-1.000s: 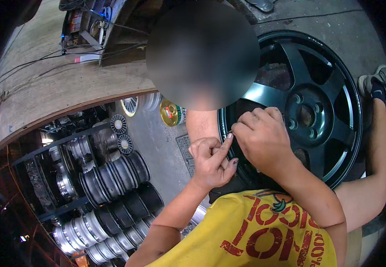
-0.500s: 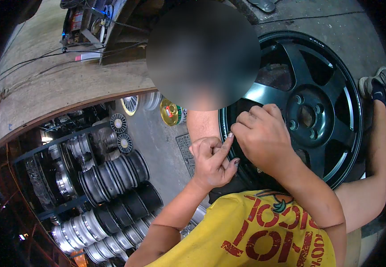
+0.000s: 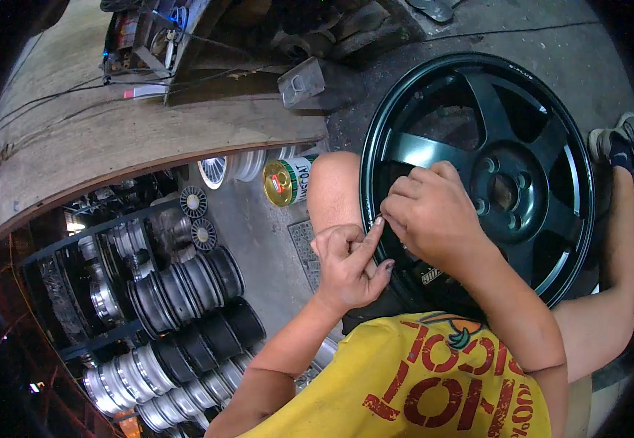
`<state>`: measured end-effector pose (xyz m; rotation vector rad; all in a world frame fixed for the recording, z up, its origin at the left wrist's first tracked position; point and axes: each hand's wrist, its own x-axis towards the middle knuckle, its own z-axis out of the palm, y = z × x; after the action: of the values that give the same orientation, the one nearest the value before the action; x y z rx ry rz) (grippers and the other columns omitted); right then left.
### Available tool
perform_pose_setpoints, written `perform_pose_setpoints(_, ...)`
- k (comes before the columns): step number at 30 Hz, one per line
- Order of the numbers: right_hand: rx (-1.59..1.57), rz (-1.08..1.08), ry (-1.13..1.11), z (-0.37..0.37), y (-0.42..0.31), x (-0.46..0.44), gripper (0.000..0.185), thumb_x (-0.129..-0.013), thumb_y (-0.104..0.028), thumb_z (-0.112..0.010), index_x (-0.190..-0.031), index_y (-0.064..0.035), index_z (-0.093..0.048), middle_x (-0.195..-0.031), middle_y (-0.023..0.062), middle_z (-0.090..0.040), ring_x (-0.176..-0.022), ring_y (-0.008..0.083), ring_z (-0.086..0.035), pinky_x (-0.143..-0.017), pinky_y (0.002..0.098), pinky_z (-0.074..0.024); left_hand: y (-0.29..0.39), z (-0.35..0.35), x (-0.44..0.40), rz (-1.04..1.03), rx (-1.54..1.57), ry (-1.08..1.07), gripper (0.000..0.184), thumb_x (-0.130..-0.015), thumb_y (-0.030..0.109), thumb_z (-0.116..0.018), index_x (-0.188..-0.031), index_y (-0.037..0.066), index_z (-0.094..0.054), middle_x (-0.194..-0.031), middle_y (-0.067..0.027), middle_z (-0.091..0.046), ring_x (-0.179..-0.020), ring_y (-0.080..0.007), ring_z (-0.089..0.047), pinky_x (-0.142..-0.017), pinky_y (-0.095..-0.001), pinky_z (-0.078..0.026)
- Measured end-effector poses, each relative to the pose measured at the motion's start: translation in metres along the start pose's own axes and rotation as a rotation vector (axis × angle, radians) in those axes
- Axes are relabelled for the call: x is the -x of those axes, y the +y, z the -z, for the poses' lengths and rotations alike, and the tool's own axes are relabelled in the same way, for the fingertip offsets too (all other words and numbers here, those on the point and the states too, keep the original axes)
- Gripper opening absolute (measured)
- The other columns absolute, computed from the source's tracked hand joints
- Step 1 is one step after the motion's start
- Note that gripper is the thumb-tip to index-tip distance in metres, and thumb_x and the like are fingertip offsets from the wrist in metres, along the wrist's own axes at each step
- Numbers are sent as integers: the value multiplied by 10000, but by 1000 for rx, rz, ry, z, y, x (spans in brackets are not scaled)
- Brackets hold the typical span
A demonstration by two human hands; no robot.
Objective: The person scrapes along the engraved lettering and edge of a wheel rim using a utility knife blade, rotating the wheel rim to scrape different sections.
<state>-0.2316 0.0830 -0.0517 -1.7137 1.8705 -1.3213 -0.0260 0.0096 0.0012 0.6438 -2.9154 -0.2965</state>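
Note:
A dark green multi-spoke wheel rim (image 3: 510,150) leans in front of me, with a dark open centre and bolt holes. My right hand (image 3: 433,215) is closed over its left side, fingertips pinched together near the outer lip. My left hand (image 3: 351,266) is beside that lip. Its index finger stretches up to the right fingertips, while its other fingers are curled and the thumb lies close to the rim. Anything held between the fingertips is too small or hidden to make out. Under my right wrist shows a light printed mark (image 3: 431,275) on dark cloth.
A can with a gold lid (image 3: 279,184) lies left of my bent knee (image 3: 333,186). A metal canister (image 3: 304,84) stands by the wooden board (image 3: 207,120). Racks of silver and black wheel rims (image 3: 185,288) fill the lower left. A shoe (image 3: 616,139) is at right.
The blurred patch at the upper middle is gone, showing the canister, the can's label and the rim's upper left. My right hand has shifted slightly upward; my left hand stays put.

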Motion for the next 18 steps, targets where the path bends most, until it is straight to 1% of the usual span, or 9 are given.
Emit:
perform_pose_setpoints(1, 23, -2, -16, 1, -1, 0, 71, -846, -186, -685, -828, -138, -735, -912, 30, -719, -962, 235, -682, -915, 437, -471, 0, 0, 0, 1, 0, 1, 634, -727, 290, -814, -1303, 32, -764, -994, -82, -555, -958, -263, -514, -912, -417, -361)
perform_pose_setpoints(5, 35, 3, -13, 1, -1, -1, 73, -846, -191, -687, -825, -137, -733, -907, 30, -717, -958, 238, -681, -910, 436, -474, -1, 0, 1, -10, 0, -2, 643, -734, 297, -814, -1318, 33, -757, -996, -81, -555, -956, -262, -512, -905, -414, -359)
perform_pose_setpoints(6, 1, 15, -3, -1, 2, -2, 32, -815, -153, -749, -828, -131, -729, -894, 28, -697, -927, 243, -668, -898, 436, -463, -1, 0, 1, -10, -1, -3, 648, -738, 300, -813, -1325, 35, -753, -995, -80, -553, -953, -261, -511, -901, -414, -358)
perform_pose_setpoints(7, -33, 26, 6, -2, 4, -3, 98, -784, -114, -812, -832, -124, -726, -881, 26, -678, -896, 247, -655, -885, 436, -452, -1, 0, 1, -10, -1, -2, 648, -738, 300, -813, -1325, 35, -753, -995, -80, -553, -953, -261, -511, -901, -414, -358)
perform_pose_setpoints(14, -67, 39, -45, -2, 12, -5, 93, -797, -125, -821, -844, -119, -742, -889, 23, -682, -917, 247, -655, -899, 437, -446, 1, 0, -1, -7, -12, -6, 658, -743, 305, -810, -1340, 35, -747, -981, -72, -538, -946, -253, -499, -891, -406, -350)
perform_pose_setpoints(15, -58, 48, -39, -4, 13, -5, 76, -815, -173, -787, -818, -126, -727, -893, 28, -688, -940, 248, -661, -895, 441, -460, 0, 0, 0, -9, -11, -8, 662, -741, 306, -809, -1341, 33, -747, -981, -71, -537, -947, -252, -497, -891, -404, -348)
perform_pose_setpoints(16, -50, 58, -32, -5, 14, -4, 106, -834, -221, -753, -792, -133, -713, -897, 34, -694, -963, 249, -668, -890, 446, -474, 1, 0, -1, -8, -11, -7, 662, -741, 306, -809, -1341, 33, -747, -981, -71, -537, -947, -252, -497, -891, -404, -348)
perform_pose_setpoints(18, -62, 55, -36, -6, 15, -4, 106, -838, -218, -755, -794, -132, -714, -897, 34, -691, -965, 250, -666, -893, 447, -471, 1, 0, -1, -10, -14, -2, 675, -734, 306, -808, -1346, 30, -743, -983, -71, -535, -947, -252, -495, -891, -402, -347)
